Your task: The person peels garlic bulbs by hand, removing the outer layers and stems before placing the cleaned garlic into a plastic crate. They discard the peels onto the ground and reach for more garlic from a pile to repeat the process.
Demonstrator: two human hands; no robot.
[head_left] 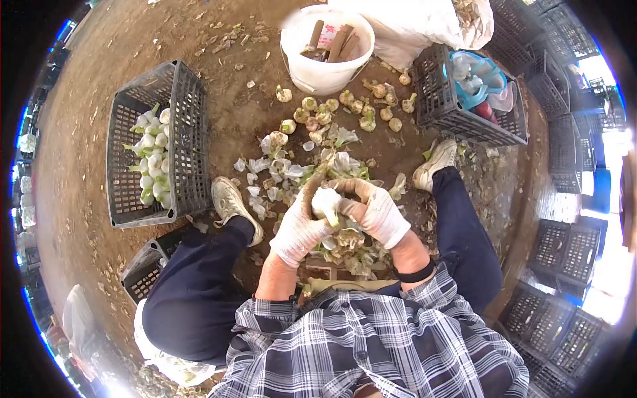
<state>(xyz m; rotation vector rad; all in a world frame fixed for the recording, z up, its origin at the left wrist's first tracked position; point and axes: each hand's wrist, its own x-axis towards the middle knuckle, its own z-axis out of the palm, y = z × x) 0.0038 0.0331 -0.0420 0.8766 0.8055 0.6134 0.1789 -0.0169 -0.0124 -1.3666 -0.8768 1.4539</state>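
Both my hands wear pale gloves with dirt-stained fingers and meet in front of my body. Between them is a white garlic bulb (325, 204) with a short greenish stem pointing down toward me. My left hand (304, 222) wraps the bulb from the left, its fingers closed against it. From the right, my right hand (373, 211) curls its fingers and thumb onto the same bulb. Below and beyond the hands lies a heap of peeled garlic skins (285, 171). Farther out, several unpeeled garlic bulbs (318, 114) are scattered on the dirt floor.
A black crate (189, 142) with several cleaned bulbs stands left. A white bucket (325, 69) holding wooden-looking handles stands ahead, beside a white sack (424, 26). Another crate (434, 99) holds a blue bag (474, 79) at right. Stacked crates (557, 252) line the far right.
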